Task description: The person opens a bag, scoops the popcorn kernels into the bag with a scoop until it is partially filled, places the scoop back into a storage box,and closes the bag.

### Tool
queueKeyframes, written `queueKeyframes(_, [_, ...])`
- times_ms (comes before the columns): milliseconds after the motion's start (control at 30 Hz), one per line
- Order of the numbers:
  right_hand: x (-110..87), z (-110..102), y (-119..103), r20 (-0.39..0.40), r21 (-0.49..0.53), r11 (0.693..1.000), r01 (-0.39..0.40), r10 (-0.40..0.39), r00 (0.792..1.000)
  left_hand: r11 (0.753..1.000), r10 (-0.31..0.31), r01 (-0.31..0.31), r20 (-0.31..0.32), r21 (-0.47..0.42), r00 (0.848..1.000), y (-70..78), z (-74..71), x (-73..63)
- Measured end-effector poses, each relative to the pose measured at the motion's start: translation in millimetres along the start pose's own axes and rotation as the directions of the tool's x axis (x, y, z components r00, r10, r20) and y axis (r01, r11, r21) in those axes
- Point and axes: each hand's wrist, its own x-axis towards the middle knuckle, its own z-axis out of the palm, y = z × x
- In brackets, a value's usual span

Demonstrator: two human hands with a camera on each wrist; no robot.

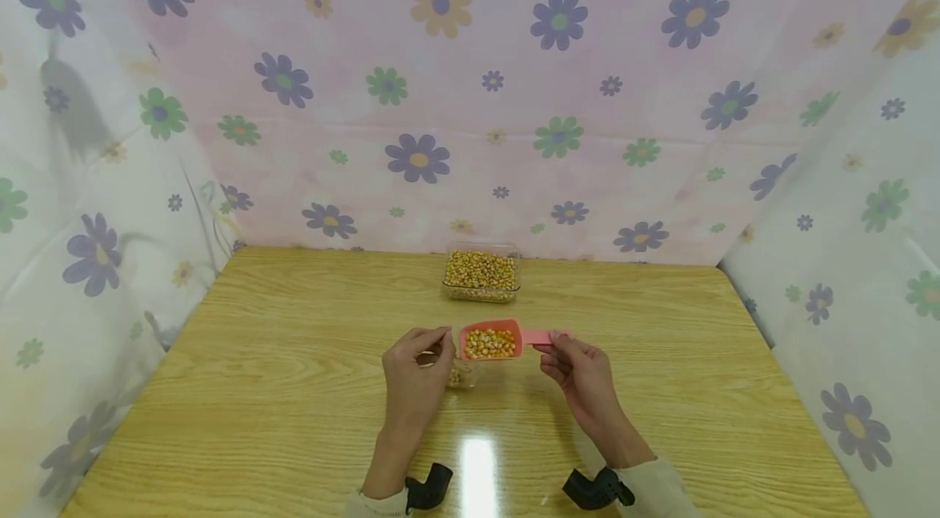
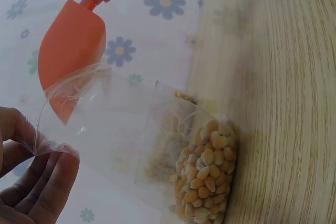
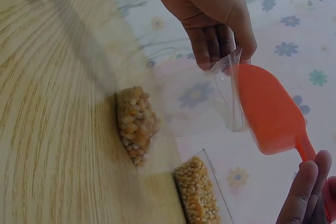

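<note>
Someone's holding a scoop of corn right up at the mouth of a plastic bag

So the left hand (image 1: 417, 375) is pinching the rim of a clear bag (image 2: 123, 119) between thumb and fingertips, while the right hand (image 1: 583, 379) is gripping the handle of a red scoop (image 2: 73, 43), thumb and fingers closing on it. Loose corn kernels (image 1: 490, 344) are sitting in the scoop, and its front end is hanging at the bag's opening; I can't tell if the tip is going inside. The bag is standing on the wooden table (image 1: 294, 355), with more kernels (image 2: 205, 174) filling its bottom. Further back, a glass dish (image 1: 481, 296) of corn is resting near the flowery cloth (image 1: 485, 110).
</note>
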Motion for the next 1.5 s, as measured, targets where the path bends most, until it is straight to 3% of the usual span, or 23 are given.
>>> queueKeyframes(267, [-2.8,2,-4,-0.003,-0.038,0.997,0.067,-0.068,0.998,1.000,-0.011,0.011,-0.002,-0.005,1.000,-1.3,0.5,-1.3])
queueKeyframes(633, [1.0,8,-12,-0.048,-0.163,0.983,0.088,-0.097,0.994,1.000,-0.018,0.018,-0.003,-0.016,1.000,-2.0,0.6,-2.6])
queueKeyframes(933, [3.2,14,-19,-0.012,-0.254,0.959,0.129,-0.137,0.991,1.000,-0.008,0.008,-0.006,-0.023,1.000,-2.0,0.4,-2.1])
queueKeyframes(1500, [0.2,19,-24,0.021,-0.295,0.943,0.156,-0.157,0.987,1.000,-0.013,0.013,-0.003,-0.023,1.000,0.9,-0.1,-1.6])
